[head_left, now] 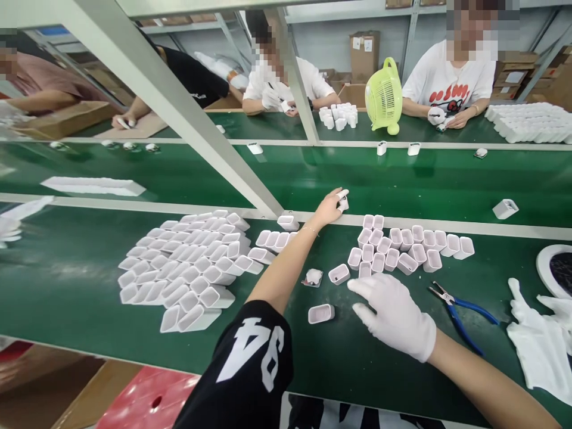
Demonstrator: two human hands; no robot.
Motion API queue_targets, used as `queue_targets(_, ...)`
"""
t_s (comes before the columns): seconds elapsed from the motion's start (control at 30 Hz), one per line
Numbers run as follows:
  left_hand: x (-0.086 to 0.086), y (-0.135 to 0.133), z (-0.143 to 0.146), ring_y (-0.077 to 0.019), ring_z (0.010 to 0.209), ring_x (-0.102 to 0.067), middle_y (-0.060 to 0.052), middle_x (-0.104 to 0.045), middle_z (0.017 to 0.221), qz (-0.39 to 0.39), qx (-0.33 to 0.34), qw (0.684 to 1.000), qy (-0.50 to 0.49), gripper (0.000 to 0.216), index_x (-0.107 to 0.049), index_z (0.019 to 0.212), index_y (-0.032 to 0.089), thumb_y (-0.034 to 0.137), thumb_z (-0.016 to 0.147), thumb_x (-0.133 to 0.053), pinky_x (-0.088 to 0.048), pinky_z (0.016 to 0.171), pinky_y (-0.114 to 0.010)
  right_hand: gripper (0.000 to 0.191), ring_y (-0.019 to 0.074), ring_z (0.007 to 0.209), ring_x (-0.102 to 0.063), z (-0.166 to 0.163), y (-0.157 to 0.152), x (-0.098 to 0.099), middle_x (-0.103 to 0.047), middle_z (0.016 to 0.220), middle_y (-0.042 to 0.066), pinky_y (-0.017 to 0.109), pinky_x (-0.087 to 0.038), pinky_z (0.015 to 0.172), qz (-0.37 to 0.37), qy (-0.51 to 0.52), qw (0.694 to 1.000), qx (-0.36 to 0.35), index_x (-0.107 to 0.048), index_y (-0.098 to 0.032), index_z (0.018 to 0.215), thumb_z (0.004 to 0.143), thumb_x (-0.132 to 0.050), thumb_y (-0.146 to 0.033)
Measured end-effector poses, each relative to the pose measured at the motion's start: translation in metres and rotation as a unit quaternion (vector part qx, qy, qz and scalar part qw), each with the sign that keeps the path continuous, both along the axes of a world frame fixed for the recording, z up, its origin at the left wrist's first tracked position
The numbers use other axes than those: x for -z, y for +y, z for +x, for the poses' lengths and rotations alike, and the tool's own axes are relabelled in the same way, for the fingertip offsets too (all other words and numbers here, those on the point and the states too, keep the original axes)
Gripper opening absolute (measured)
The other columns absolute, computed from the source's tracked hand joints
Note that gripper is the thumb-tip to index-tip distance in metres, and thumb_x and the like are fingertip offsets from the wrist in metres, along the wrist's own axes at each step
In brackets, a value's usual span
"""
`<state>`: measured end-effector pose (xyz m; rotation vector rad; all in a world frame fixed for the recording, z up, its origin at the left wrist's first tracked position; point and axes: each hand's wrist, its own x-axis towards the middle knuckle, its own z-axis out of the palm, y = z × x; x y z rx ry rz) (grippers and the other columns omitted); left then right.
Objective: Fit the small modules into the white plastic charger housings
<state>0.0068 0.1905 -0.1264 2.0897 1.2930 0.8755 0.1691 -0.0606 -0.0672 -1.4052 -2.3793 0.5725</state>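
Housing (339, 274), white, open-ended: stands on the green worktop (268, 363), just beside the right hand (388, 313), whose gloved thumb and forefinger are parted, with nothing visible between them. Left hand (329, 208) extends over the pale rail (415, 229) to the conveyor belt (429, 185); its capped fingertips bend close together at a small whitish part (344, 204). Cannot tell whether that part is gripped or merely touched.

Handling (judged): housing probably light, stiff plastic, smooth enough to slip under cotton; best pinched across the two broad outer walls, clear of the rim. Small part looks more delicate; hold by its sides.

Edges: raised rail may catch the left wrist; slanting post (201, 131) meets it left of that forearm. Housing cluster (383, 245) crowds the right fingertips' far side, and could topple if brushed. Blue-handled pliers (456, 307) lie right of the glove. Open room: belt rightward of the left hand; worktop nearer the body, past the loose housing (320, 314).
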Motion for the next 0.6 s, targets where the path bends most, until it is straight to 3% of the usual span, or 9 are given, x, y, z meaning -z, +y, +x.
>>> queue_targets(0.1,-0.011,-0.019,-0.014,-0.0306,0.138,-0.034,-0.015,-0.045,0.144,0.038,-0.001,0.999,0.022,0.059,-0.05,0.132,0.009,0.014,0.073,-0.058,-0.024,0.117,-0.046,0.024,0.0238,0.1,-0.057,-0.022,0.026,-0.008,-0.068,0.103,0.006,0.039,-0.039,0.092,0.06,-0.053,0.995,-0.061,-0.06,-0.02,0.11,0.09,-0.048,-0.019)
queue_targets(0.2,-0.038,-0.051,-0.042,-0.0262,0.137,-0.036,-0.015,-0.044,0.144,0.083,-0.009,0.996,0.032,0.052,-0.05,0.132,0.01,0.021,0.081,-0.052,-0.024,0.117,-0.042,0.027,0.0246,0.108,-0.055,-0.058,0.055,-0.009,-0.066,0.11,0.009,0.044,-0.029,0.103,0.051,-0.145,0.972,-0.176,-0.058,-0.016,0.114,0.093,-0.042,-0.015)
queue_targets(0.33,-0.067,-0.102,-0.098,-0.0254,0.126,-0.047,-0.012,-0.054,0.133,0.207,-0.07,0.974,0.058,0.042,-0.054,0.127,0.018,0.025,0.086,-0.047,-0.034,0.111,-0.044,0.021,0.0313,0.095,-0.063,-0.11,0.078,-0.002,-0.069,0.096,0.018,0.053,-0.035,0.095,-0.013,-0.205,0.965,-0.163,-0.064,-0.006,0.099,0.078,-0.061,-0.008)
queue_targets(0.43,-0.066,-0.13,-0.137,-0.0321,0.125,-0.045,-0.013,-0.054,0.131,0.201,-0.112,0.962,0.146,0.042,-0.055,0.125,0.022,0.026,0.083,-0.051,-0.033,0.107,-0.054,0.016,0.0304,0.089,-0.066,-0.126,0.08,0.0,-0.068,0.09,0.019,0.051,-0.04,0.09,-0.029,-0.199,0.97,-0.14,-0.066,-0.005,0.088,0.073,-0.062,0.0)
queue_targets(0.53,-0.051,-0.138,-0.154,-0.0404,0.133,-0.032,-0.015,-0.043,0.143,0.093,-0.075,0.959,0.257,0.041,-0.06,0.117,0.021,0.029,0.077,-0.056,-0.024,0.106,-0.065,0.015,0.0278,0.091,-0.065,-0.113,0.073,-0.004,-0.065,0.099,0.018,0.046,-0.042,0.088,-0.016,-0.147,0.981,-0.126,-0.065,-0.007,0.091,0.08,-0.055,-0.005)
queue_targets(0.6,-0.038,-0.133,-0.153,-0.0424,0.138,-0.023,-0.014,-0.034,0.15,0.042,-0.05,0.958,0.28,0.037,-0.062,0.109,0.021,0.028,0.073,-0.059,-0.017,0.106,-0.067,0.016,0.0241,0.092,-0.064,-0.094,0.065,-0.011,-0.062,0.107,0.014,0.038,-0.046,0.083,-0.008,-0.1,0.989,-0.111,-0.064,-0.013,0.093,0.084,-0.052,-0.011)
